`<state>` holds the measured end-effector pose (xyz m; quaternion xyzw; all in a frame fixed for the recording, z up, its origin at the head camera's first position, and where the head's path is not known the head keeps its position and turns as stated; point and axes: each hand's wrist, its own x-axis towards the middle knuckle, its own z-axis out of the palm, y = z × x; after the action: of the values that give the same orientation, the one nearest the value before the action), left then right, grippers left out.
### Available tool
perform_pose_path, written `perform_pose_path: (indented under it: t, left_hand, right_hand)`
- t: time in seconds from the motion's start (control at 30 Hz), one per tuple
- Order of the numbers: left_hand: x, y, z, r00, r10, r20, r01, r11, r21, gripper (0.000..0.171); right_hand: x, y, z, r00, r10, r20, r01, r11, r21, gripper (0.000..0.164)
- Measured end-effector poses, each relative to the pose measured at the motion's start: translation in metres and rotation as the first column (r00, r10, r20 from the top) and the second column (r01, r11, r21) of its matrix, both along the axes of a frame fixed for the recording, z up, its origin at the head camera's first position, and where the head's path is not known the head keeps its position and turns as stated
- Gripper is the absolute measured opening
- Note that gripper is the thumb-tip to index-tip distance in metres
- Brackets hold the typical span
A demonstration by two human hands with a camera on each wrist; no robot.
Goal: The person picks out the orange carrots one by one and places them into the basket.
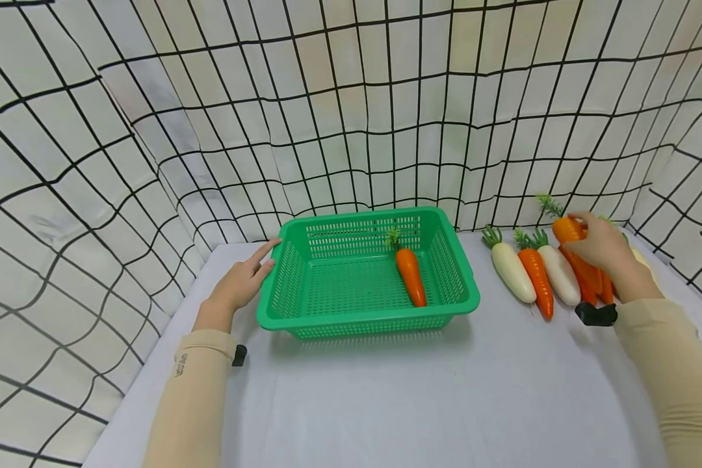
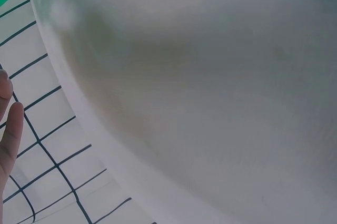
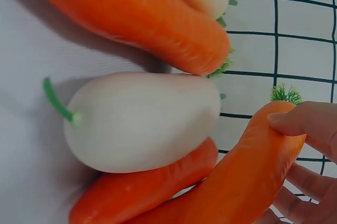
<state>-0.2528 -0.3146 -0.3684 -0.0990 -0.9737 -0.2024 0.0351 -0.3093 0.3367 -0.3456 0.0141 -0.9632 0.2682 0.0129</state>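
Note:
My right hand (image 1: 602, 250) pinches an orange carrot (image 1: 566, 229) near its leafy top, at the right side of the table. In the right wrist view the thumb lies over the carrot (image 3: 237, 176), with the other fingers behind it. Under and beside that hand lie more carrots (image 1: 587, 276), partly hidden by it. My left hand (image 1: 236, 283) rests its fingertips at the left rim of a green plastic basket (image 1: 368, 323), fingers extended. Inside the basket, toward its right side, one carrot (image 1: 411, 278) lies with its leaves toward the back.
Left of the held carrot lie a white radish (image 1: 511, 273), another carrot (image 1: 538, 279) and a second white radish (image 1: 560, 276), side by side. A pale vegetable (image 1: 642, 260) shows behind the right hand. White cloth with a black grid net (image 1: 351, 130) encloses the table's back and sides.

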Motion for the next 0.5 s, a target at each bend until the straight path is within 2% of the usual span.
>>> perform_pose_path:
  t: [0.5]
  left_hand:
    - [-0.001, -0.001, 0.001, 1.000, -0.005, 0.009, 0.006, 1.000, -0.027, 0.061]
  right_hand:
    - [0.002, -0.015, 0.029, 0.999, 0.053, -0.008, -0.053, 0.994, -0.097, 0.073]
